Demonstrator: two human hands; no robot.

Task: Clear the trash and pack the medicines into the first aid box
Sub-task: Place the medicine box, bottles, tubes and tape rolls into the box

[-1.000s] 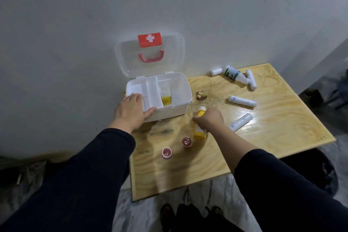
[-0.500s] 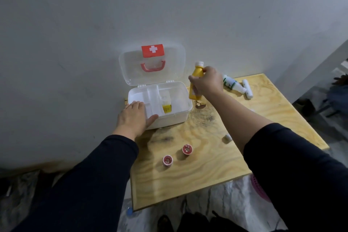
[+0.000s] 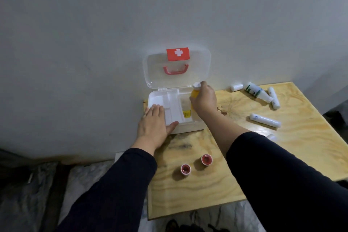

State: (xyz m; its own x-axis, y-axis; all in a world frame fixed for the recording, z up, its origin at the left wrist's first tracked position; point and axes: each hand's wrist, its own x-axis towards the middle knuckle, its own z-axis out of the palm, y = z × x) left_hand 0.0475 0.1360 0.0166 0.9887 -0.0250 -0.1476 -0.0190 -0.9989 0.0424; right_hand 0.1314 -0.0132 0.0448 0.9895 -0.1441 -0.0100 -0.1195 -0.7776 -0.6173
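Note:
The white first aid box (image 3: 190, 128) stands open against the wall, its clear lid (image 3: 176, 68) upright with a red cross label. My left hand (image 3: 155, 125) rests flat on the box's left front corner. My right hand (image 3: 204, 100) grips a yellow bottle with a white cap (image 3: 194, 90) upright over the box's right compartment. A small yellow-labelled item (image 3: 186, 113) lies inside that compartment. On the table to the right lie a white bottle with green label (image 3: 256, 91) and several white tubes, one of them a long tube (image 3: 265, 120).
Two small red caps (image 3: 206, 159) (image 3: 185, 169) sit on the wooden table (image 3: 197, 190) near its front. A small white tube (image 3: 236, 87) lies by the wall. A brown scrap (image 3: 222, 111) shows beside my right wrist. The table's front and left edges drop to a marbled floor.
My right hand lifted the yellow bottle off the table and carried it left over the open box, lowering it toward the right compartment. My left hand stayed on the box.

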